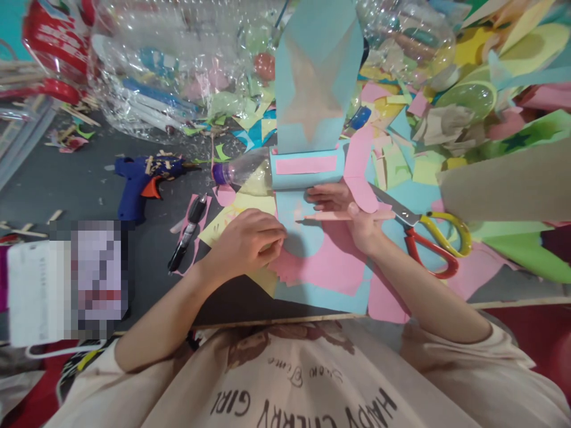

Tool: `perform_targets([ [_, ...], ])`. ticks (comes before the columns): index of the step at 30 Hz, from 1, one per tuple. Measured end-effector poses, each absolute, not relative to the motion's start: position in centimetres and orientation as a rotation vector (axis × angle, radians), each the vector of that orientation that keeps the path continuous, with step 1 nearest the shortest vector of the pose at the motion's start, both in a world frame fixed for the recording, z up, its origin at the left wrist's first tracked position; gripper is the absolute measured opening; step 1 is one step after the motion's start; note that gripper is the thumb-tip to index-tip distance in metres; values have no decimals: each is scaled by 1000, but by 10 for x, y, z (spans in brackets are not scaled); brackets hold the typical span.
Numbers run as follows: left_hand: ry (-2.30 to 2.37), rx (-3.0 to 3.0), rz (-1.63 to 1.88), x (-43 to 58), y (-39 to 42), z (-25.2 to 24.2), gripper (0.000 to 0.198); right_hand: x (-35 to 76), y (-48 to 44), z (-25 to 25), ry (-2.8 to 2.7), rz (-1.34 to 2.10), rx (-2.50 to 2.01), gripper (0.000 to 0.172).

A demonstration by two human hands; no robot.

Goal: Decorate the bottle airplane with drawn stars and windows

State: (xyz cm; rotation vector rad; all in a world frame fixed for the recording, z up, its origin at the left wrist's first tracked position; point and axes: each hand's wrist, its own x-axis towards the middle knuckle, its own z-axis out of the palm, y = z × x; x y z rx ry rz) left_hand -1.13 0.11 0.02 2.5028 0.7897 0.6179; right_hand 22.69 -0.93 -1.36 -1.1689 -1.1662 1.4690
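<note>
My right hand (359,220) is closed around a slim peach-coloured pen (328,216), its tip pointing left over light blue paper (307,235). A faint peach mark shows near that tip. At the paper's left edge my left hand (247,241) is curled, fingertips together; whether anything is pinched there is hidden. Just beyond the hands lies a clear plastic bottle (252,172) with a purple cap, wrapped in blue paper with a pink strip (306,164). Behind it rises a blue paper piece (285,89) bearing a brown star (312,89). Pink paper (341,258) lies below my right hand.
To the left are a blue glue gun (134,178) and a black pen (187,232). Red-and-yellow-handled scissors (417,229) lie by my right forearm. Plastic bottles, a red-labelled bottle (57,41) and paper scraps crowd the back. A white card (31,291) is at front left.
</note>
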Motion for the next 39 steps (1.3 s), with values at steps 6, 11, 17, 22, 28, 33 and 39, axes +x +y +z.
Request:
perform_targets([
  [6,853,2471,548,-13,3,3,24,220,-6,-9,-1225,1487,-1166,53],
  [11,897,2475,545,-16,5,2,23,217,-4,-7,-1204,1441,-1194,50],
  [17,838,2555,581,-16,3,-1,23,217,-5,-4,-1333,1375,-1326,33],
  [22,810,2610,519,-16,2,-1,24,215,-5,-5,-1408,1382,-1273,22],
  [28,804,2587,484,-17,2,-3,24,214,-4,-6,-1392,1411,-1306,17],
  [33,802,2573,523,-16,2,-4,24,214,-6,-7,-1471,1361,-1290,14],
  [39,821,2549,496,-16,2,-1,26,219,-7,-6,-1648,1341,-1281,16],
])
